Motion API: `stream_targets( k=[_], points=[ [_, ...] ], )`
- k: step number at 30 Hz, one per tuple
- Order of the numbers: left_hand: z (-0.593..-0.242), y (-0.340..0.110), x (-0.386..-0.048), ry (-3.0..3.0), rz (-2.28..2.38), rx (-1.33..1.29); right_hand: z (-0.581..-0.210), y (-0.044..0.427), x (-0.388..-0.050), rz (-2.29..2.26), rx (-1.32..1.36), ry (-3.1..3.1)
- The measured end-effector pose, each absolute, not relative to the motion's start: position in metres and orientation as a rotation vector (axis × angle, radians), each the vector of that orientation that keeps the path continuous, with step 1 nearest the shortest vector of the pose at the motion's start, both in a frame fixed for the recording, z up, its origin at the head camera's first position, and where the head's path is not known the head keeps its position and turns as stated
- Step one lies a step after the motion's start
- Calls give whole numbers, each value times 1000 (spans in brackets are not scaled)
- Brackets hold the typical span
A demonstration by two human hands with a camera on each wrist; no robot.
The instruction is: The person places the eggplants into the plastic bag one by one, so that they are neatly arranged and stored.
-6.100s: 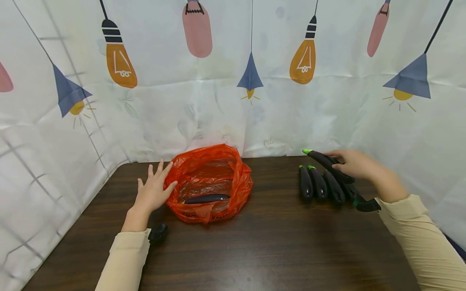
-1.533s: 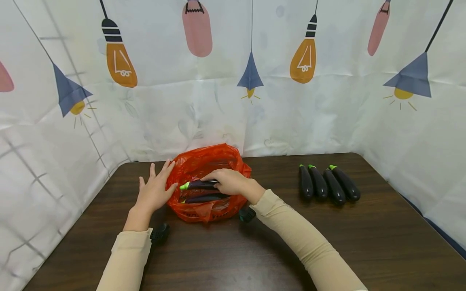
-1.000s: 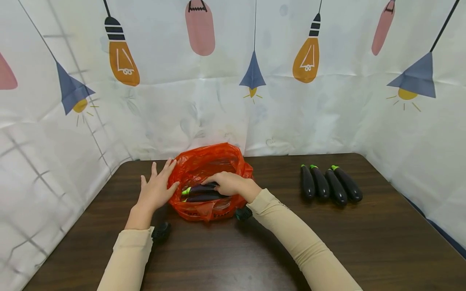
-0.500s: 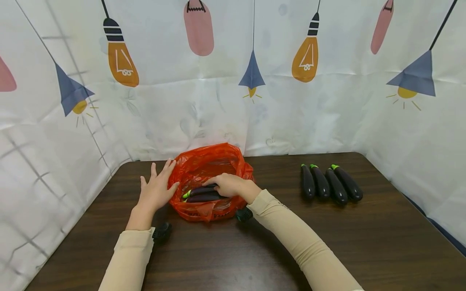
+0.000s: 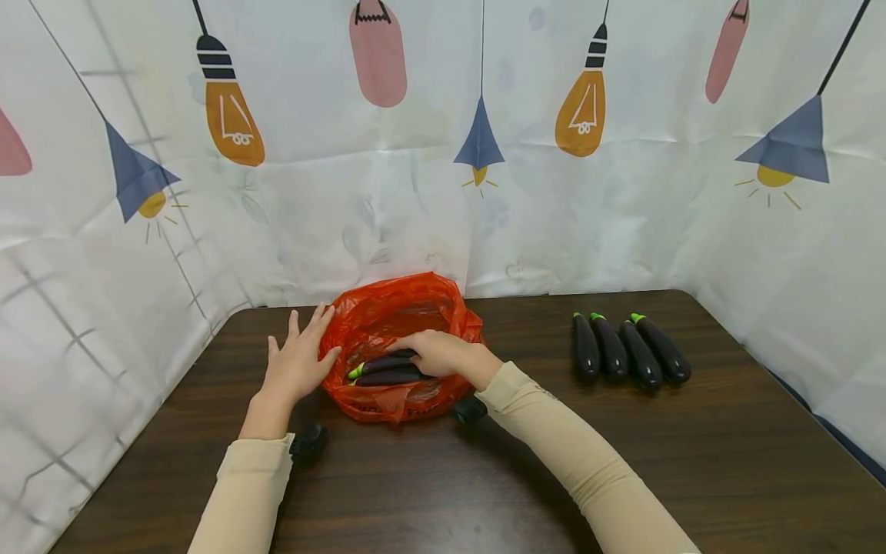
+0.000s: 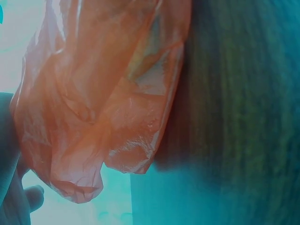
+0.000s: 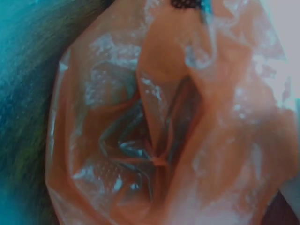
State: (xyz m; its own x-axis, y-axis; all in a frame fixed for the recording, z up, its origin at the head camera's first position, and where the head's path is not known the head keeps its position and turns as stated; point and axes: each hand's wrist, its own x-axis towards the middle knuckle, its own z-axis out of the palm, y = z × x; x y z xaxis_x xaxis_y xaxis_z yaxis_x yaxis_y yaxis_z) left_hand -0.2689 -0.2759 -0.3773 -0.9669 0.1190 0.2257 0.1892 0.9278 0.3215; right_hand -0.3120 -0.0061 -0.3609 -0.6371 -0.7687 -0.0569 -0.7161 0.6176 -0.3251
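Note:
In the head view a red plastic bag [image 5: 408, 288] stands on the table with its mouth gaping. Two dark eggplants lie side by side inside: a front eggplant [image 5: 391, 377] and a rear eggplant [image 5: 379, 364] with a bright green tip. My right hand [image 5: 439, 354] reaches into the bag and holds the right part of the rear eggplant; its fingertips are partly hidden. At the bag's left side my left hand [image 5: 296, 360] has its fingers spread, touching the rim. Both wrist views are filled mostly by the bag's crinkled plastic [image 6: 70, 103], seen from outside.
Several eggplants [image 5: 639, 358] with green tips lie in a row on the dark wooden table [image 5: 526, 462], toward the back right. A white curtain [image 5: 311, 215] printed with lamps closes off the back and sides.
My right hand took an eggplant from the row at the right, brought it into the bag and lowered it behind the other one. The left hand stayed at the bag's rim.

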Motion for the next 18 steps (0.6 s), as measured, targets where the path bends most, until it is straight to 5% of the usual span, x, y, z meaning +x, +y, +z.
stream_targets(
  k=[18],
  points=[
    [-374,-273,-266,-2890,-520,-233,-343,29,-290,-545,-1445,2621]
  ],
)
